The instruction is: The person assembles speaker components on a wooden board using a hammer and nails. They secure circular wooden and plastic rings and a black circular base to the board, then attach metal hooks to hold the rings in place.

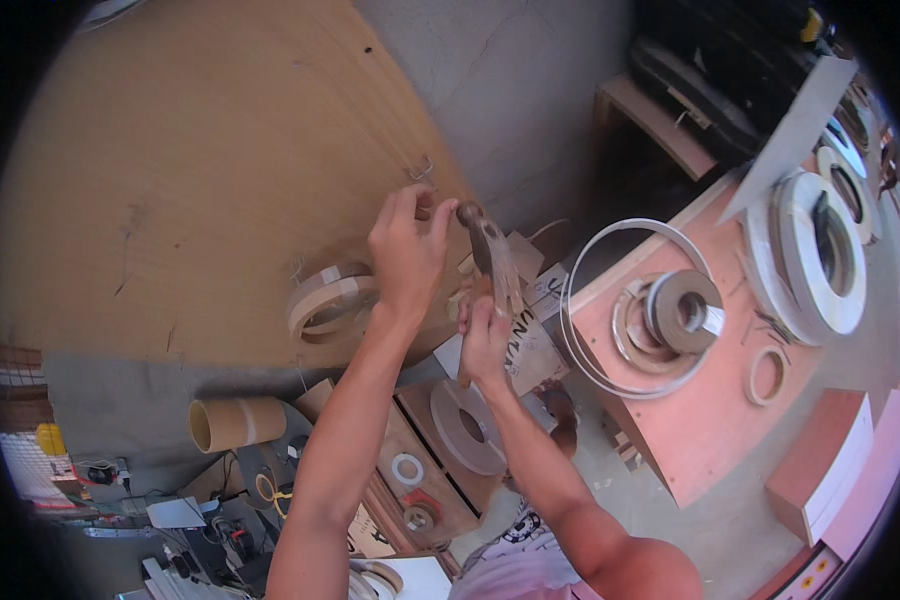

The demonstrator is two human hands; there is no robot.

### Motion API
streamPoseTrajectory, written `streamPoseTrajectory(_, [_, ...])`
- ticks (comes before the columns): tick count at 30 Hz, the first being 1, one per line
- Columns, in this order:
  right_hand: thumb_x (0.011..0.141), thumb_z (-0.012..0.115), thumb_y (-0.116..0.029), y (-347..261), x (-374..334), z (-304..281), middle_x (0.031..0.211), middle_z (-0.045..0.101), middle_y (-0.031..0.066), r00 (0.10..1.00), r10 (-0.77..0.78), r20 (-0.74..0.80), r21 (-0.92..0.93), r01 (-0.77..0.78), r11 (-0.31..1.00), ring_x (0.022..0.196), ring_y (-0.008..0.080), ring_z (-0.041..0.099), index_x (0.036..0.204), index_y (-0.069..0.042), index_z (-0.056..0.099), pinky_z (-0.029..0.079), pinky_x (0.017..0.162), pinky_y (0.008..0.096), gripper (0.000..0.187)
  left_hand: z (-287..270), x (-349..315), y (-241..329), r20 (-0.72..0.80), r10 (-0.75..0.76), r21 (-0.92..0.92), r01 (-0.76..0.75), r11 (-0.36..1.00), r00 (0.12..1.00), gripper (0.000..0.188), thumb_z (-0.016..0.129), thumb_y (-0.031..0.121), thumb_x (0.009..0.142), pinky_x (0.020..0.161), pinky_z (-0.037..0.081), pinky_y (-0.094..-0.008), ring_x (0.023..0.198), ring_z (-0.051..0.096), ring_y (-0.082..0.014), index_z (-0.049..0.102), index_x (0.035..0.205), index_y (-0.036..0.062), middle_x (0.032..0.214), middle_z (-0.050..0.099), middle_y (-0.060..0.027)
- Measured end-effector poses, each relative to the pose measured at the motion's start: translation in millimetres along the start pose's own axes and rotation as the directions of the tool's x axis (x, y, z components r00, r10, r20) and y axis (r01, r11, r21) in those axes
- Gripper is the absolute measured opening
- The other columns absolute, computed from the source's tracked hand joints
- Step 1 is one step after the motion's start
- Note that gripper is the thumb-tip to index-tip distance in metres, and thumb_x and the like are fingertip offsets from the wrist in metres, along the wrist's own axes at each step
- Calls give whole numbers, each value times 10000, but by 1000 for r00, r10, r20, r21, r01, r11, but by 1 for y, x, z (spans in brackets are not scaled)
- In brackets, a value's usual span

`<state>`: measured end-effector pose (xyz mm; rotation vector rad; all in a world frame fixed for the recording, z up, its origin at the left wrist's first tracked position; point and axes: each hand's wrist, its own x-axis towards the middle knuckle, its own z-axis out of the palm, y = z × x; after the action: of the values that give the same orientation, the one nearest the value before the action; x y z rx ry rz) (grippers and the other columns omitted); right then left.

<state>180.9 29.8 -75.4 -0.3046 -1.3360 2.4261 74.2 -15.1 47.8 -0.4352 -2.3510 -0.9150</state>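
My right hand [483, 340] grips a claw hammer [492, 250] by its handle, and the hammer's moving head is smeared. Its round striking face lies close to my left thumb. My left hand [410, 245] is raised in front of a large tan board [220, 180], fingers curled and thumb toward them; whatever they pinch is too small to make out. Just above those fingers, a bent wire hook [422, 168] sticks out of the board. Below and left of my left hand, a coil of edge-banding strip [332, 302] hangs against the board.
At right, a pinkish table [690, 440] bears rolls of strip [675, 315] and a large white coil [820, 250]. Below my arms, a wooden cabinet [425, 490] carries more rolls. A cardboard tube [235, 424] lies lower left near tools and cables. Pink-faced panels [820, 465] stand lower right.
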Motion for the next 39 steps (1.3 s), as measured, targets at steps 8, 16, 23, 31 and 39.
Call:
streamPoseTrajectory(8, [1053, 515, -130, 98, 113, -3, 744, 588, 94, 957, -276, 94, -253, 291, 923, 692, 300, 627, 999, -13, 640, 466, 639, 422, 180, -3, 21, -1, 49, 153, 67, -156, 986, 987, 107, 802, 51, 940, 675, 550, -315, 756, 709, -193, 762, 1027, 3, 915, 766, -121])
streamPoseTrajectory(16, [1103, 369, -661, 115, 129, 5, 747, 491, 4, 877, -470, 103, -293, 478, 828, 586, 96, 447, 1319, 22, 590, 324, 511, 286, 750, 4, 27, -9, 66, 168, 53, -172, 984, 984, 102, 820, 14, 926, 671, 504, -261, 734, 631, -130, 760, 1008, 12, 872, 735, -86])
streamPoseTrajectory(23, [1077, 396, -705, 95, 127, -4, 758, 499, 4, 905, -404, 132, -170, 422, 891, 612, 115, 443, 1444, 16, 565, 328, 524, 309, 827, 11, 21, -16, 25, 182, 13, -182, 983, 983, 100, 828, 3, 922, 670, 501, -258, 731, 618, -125, 740, 970, -1, 876, 727, -82])
streamPoseTrajectory(31, [1051, 377, -761, 92, 141, -1, 785, 535, 17, 936, -338, 97, -200, 351, 915, 616, 132, 499, 1190, -26, 582, 345, 525, 297, 775, 14, 19, -17, -25, 173, 14, -173, 985, 985, 96, 825, 3, 926, 668, 498, -261, 722, 606, -119, 730, 943, 4, 850, 723, -76])
streamPoseTrajectory(39, [1038, 378, -783, 107, 137, 1, 777, 509, 4, 915, -381, 131, -281, 403, 871, 595, 148, 472, 1100, -48, 583, 339, 533, 324, 765, 17, 17, -23, -34, 220, 61, -218, 974, 975, 128, 838, 10, 920, 651, 468, -252, 733, 587, -112, 716, 958, 9, 891, 721, -77])
